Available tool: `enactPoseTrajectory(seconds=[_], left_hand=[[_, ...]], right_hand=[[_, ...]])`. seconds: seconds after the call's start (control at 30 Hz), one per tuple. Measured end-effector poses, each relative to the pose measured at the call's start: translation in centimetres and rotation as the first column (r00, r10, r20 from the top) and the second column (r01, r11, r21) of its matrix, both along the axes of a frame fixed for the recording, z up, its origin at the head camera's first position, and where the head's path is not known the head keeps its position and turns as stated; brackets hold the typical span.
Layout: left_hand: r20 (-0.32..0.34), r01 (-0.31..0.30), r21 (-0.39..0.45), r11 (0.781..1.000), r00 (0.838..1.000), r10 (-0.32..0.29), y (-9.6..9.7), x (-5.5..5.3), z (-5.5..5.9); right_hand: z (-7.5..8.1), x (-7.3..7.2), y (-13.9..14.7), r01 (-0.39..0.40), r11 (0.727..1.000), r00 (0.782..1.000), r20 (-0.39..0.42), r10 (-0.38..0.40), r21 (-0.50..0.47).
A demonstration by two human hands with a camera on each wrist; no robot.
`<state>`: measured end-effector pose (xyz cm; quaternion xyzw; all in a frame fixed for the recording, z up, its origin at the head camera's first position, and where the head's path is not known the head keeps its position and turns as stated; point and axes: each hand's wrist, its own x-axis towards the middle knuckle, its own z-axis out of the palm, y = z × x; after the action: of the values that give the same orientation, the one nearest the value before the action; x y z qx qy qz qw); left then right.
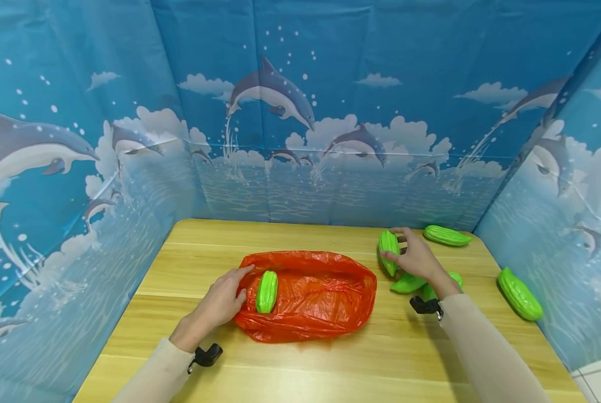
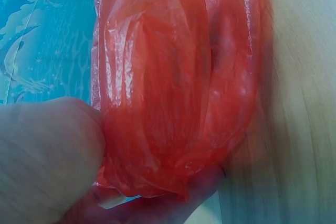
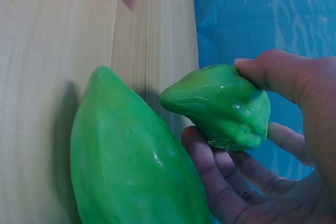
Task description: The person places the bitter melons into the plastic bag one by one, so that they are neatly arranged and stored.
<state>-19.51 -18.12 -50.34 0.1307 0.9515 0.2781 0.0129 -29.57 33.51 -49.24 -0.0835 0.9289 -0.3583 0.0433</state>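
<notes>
A red plastic bag (image 1: 325, 302) lies spread on the table with its mouth open upward. One bright green ribbed gourd (image 1: 267, 292) rests inside, near its left end. My left hand (image 1: 219, 298) grips the bag's left edge; the left wrist view shows the thumb beside the crumpled film and other fingers partly hidden by it. To the right of the bag, my right hand (image 1: 421, 260) holds another green ribbed gourd (image 3: 223, 106) between thumb and fingers, its pointed end sticking out. Just below that hand lies a gourd (image 1: 408, 283), with another (image 1: 454, 278) partly hidden by the wrist.
Two more green gourds lie farther off, one at the table's back right corner (image 1: 446, 235) and one by the right edge (image 1: 520, 295). A blue dolphin-print curtain (image 1: 300, 190) stands behind and beside the wooden table (image 1: 280, 375).
</notes>
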Motion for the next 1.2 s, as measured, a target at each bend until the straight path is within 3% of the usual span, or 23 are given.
enactPoseTrajectory(seconds=[1.2], left_hand=[[-0.011, -0.006, 0.01, 1.0, 1.0, 0.006, -0.4, -0.4, -0.5]], right_hand=[[1.3, 2.0, -1.3, -0.02, 1.0, 0.998, -0.066, 0.02, 0.002]])
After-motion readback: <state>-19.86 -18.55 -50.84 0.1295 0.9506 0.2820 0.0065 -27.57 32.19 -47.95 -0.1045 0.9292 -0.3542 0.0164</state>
